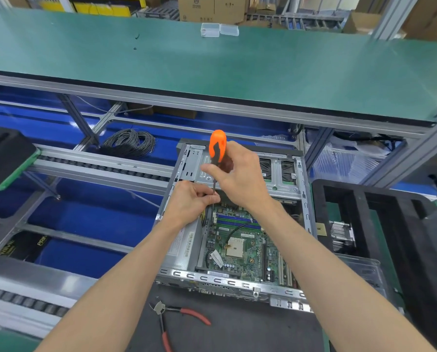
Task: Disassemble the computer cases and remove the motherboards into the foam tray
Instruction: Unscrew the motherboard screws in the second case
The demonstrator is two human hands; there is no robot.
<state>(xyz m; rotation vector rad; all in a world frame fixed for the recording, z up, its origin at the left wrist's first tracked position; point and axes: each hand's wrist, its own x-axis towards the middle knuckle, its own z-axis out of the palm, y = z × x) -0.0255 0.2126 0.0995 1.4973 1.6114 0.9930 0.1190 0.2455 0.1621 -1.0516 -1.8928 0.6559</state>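
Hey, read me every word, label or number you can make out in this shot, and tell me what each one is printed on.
"PRIM", cut off, in yellow on the black item under the conveyor rails at left.
White label on the power supply in the computer case: barcodes and print, too small to read.
Motherboard markings and white sticker: too blurred.
Cardboard boxes at the back: a round logo with print, unreadable.
Screwdriver: no text shows.

screwdriver [217, 148] tip hidden behind left hand [192, 199], foam tray [390, 224] cropped right
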